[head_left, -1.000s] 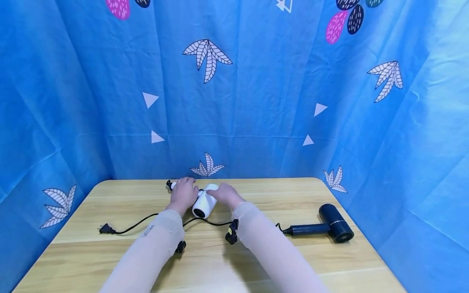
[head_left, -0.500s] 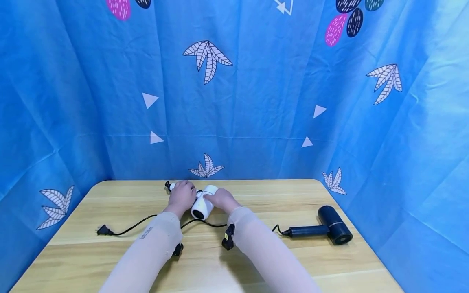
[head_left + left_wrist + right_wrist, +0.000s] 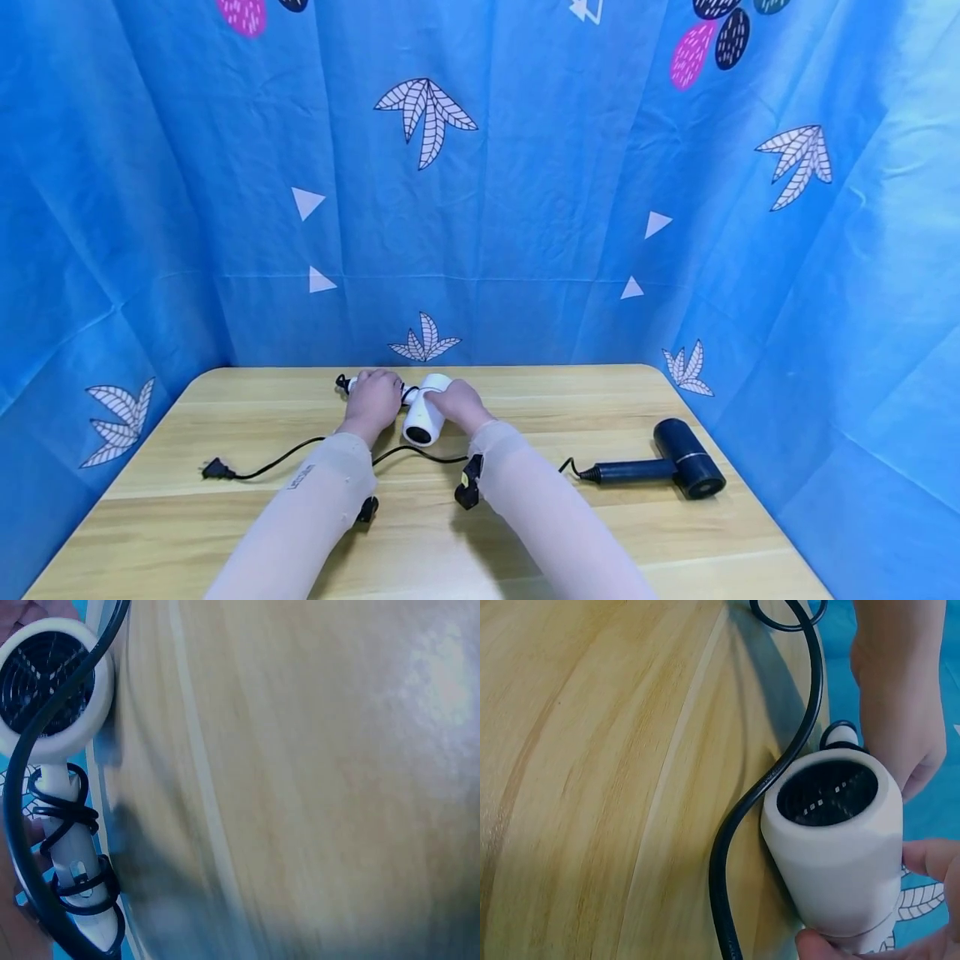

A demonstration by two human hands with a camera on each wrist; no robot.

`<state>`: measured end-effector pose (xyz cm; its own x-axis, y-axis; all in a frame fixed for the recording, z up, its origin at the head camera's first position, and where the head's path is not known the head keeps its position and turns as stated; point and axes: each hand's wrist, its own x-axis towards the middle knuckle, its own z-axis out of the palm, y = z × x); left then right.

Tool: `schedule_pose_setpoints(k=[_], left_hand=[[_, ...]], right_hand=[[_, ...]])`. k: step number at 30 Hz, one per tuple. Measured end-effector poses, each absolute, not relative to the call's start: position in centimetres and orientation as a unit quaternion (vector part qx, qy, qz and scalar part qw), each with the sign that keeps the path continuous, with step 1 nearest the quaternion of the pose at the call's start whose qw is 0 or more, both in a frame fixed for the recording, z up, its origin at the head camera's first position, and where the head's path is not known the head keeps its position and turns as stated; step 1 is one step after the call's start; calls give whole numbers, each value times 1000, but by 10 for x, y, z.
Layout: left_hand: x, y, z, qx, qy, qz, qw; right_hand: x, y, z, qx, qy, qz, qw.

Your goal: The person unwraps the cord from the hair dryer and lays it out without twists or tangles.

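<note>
A white hair dryer (image 3: 426,417) lies near the far edge of the table, its dark round grille facing the near side. My right hand (image 3: 459,403) grips the barrel; in the right wrist view fingers (image 3: 930,859) sit on one side and the thumb lies at the lower end. My left hand (image 3: 373,402) holds the handle (image 3: 71,840) from above, mostly covering it in the head view. Several turns of black cord (image 3: 75,814) are wound around that handle, as the left wrist view shows. A black tip sticks out past the left hand.
At the right of the wooden table (image 3: 225,542) lies a black hair dryer (image 3: 690,458). A black cord (image 3: 423,455) runs under both forearms towards a plug (image 3: 217,469) on the left. Blue patterned cloth (image 3: 480,208) hangs behind and at both sides.
The white hair dryer's grille end has swung slightly to the right under my right hand. Both hands stay on it. The black hair dryer and plug lie as before.
</note>
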<state>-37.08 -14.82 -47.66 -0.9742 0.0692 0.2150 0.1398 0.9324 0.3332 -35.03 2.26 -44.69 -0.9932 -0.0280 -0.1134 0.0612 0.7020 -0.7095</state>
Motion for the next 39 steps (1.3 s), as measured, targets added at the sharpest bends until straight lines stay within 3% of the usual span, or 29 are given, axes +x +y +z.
schedule_pose_setpoints(k=[13, 25, 39], left_hand=[[-369, -150, -473, -58, -976, -184, 103], [-370, -165, -477, -37, -978, -201, 44], [-372, -181, -477, -76, -976, -198, 48]], right_hand=[[-354, 20, -453, 12, 907, -418, 49], [-351, 15, -455, 32, 900, -429, 70], [-351, 17, -456, 53, 877, -473, 65]])
